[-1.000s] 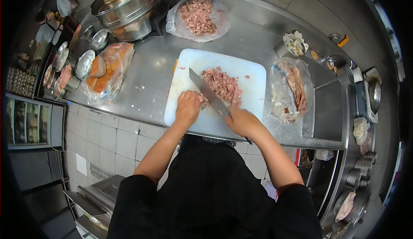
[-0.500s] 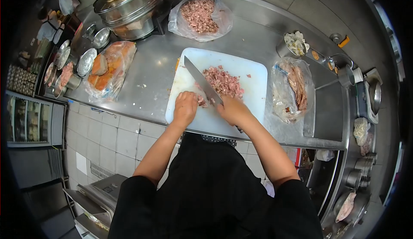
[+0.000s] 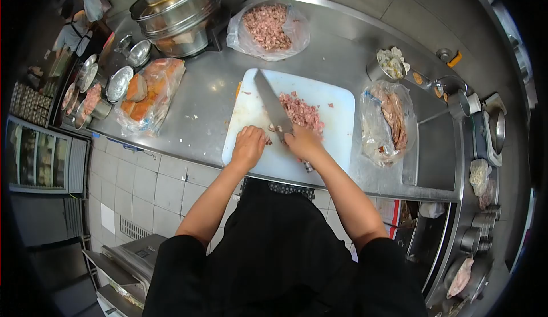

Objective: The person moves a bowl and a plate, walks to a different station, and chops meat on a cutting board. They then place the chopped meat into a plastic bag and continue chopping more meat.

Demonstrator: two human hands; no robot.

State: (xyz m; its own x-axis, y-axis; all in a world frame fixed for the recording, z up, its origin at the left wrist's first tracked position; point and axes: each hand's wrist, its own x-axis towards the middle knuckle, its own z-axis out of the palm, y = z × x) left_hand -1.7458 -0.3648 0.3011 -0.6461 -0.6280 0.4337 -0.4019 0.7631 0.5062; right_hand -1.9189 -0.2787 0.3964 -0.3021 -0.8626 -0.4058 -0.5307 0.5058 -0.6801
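A white cutting board (image 3: 337, 91) lies on the steel counter in front of me. My right hand (image 3: 303, 144) is wrapped round the handle of a wide kitchen knife (image 3: 270, 101), whose blade points up and to the left across the board. Chopped meat (image 3: 302, 111) lies heaped just right of the blade. On the board's lower left, my left hand (image 3: 249, 145) has its fingers curled and pressed together against a small piece of meat (image 3: 268, 140); most of that piece is hidden by the fingers. Small bits lie between the hand and the blade.
Behind the board is a plastic bag of chopped meat (image 3: 267, 28). Bagged orange-brown blocks (image 3: 151, 94) and metal bowls (image 3: 120, 83) are at left, near a stacked steel appliance (image 3: 174, 17). Bagged meat strips (image 3: 393, 117) lie at right beside the sink (image 3: 436, 151). A person (image 3: 74, 36) stands far left.
The knife blade has swung more upright and shifted right, showing more of its flat side. My right hand has moved slightly left. Less meat shows beside my left fingers.
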